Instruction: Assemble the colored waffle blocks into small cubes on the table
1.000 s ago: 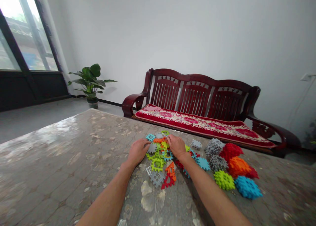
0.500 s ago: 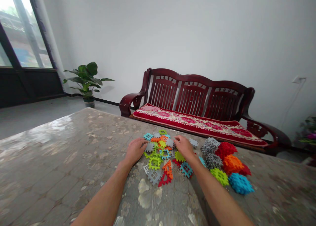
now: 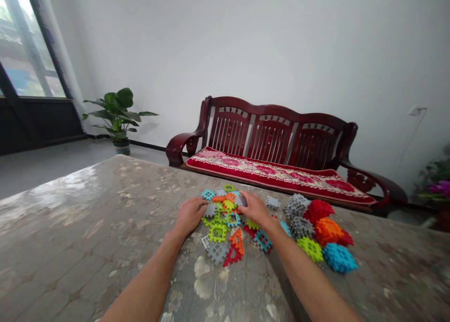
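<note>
A loose heap of toothed plastic interlocking tiles, green, grey, blue, orange and red, lies on the table between my hands. My left hand (image 3: pixel 190 215) is at the heap's left side, thumb and fingers closed at the edge of a grey interlocking tile (image 3: pixel 210 210). On the opposite side, my right hand (image 3: pixel 254 209) has its thumb and fingers closed around another grey tile (image 3: pixel 239 200), partly hidden by the fingers. Nearer to me lie a green frame tile (image 3: pixel 218 233), a grey window tile (image 3: pixel 217 252), an orange triangle (image 3: pixel 237 241) and a red triangle (image 3: pixel 232 255).
Right of my right arm stand stacks sorted by colour: grey (image 3: pixel 301 228), red (image 3: pixel 318 211), orange (image 3: pixel 328 230), green (image 3: pixel 310 249) and blue (image 3: pixel 340 258). A patterned cloth covers the table (image 3: pixel 87 237). Behind it is a wooden bench (image 3: pixel 270 108); a potted plant (image 3: pixel 121 113) stands left.
My right hand has moved left onto the grey tile in the heap, its fingers closing there. The left hand stays by its grey tile. The whole view has shifted slightly.
</note>
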`<state>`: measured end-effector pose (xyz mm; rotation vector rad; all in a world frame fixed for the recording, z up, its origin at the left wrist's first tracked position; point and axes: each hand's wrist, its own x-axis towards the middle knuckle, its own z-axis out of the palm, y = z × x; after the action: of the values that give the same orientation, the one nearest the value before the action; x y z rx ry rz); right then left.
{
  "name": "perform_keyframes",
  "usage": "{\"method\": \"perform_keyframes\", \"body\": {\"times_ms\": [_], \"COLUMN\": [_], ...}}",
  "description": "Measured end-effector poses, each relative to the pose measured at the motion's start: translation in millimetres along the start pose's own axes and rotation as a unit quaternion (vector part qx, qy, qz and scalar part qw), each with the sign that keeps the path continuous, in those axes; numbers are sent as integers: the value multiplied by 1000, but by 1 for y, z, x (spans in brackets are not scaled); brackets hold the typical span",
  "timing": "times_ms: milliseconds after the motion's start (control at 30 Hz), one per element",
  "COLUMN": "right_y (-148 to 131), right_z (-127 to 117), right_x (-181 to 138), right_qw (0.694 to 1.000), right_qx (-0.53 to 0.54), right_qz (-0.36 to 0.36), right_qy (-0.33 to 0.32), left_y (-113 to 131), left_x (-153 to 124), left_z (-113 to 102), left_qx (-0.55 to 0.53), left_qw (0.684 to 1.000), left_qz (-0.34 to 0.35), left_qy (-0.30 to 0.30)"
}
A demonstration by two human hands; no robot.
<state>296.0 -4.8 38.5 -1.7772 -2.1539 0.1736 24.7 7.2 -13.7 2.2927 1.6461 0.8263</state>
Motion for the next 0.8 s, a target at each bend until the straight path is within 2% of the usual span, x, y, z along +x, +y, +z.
{"method": "perform_keyframes", "body": {"times_ms": [233, 333, 600, 800], "right_y": [58, 73, 82, 84], "right_z": [-34, -45, -50, -44], "right_x": [-1, -5, -11, -10], "right_qw": [993, 988, 970, 966], "right_qx": [-85, -121, -206, -232], "right_qz": [85, 98, 121, 96], "right_qy": [13, 6, -34, -65], "left_y": [4, 6, 2, 3], "left_x": [-1, -2, -1, -1], "left_z": [-2, -4, -2, -3], "left_qx": [-3, -4, -6, 1], "left_qw": [1000, 1000, 1000, 1000], "left_qz": [8, 6, 8, 11], "left_qy": [6, 7, 5, 0]}}
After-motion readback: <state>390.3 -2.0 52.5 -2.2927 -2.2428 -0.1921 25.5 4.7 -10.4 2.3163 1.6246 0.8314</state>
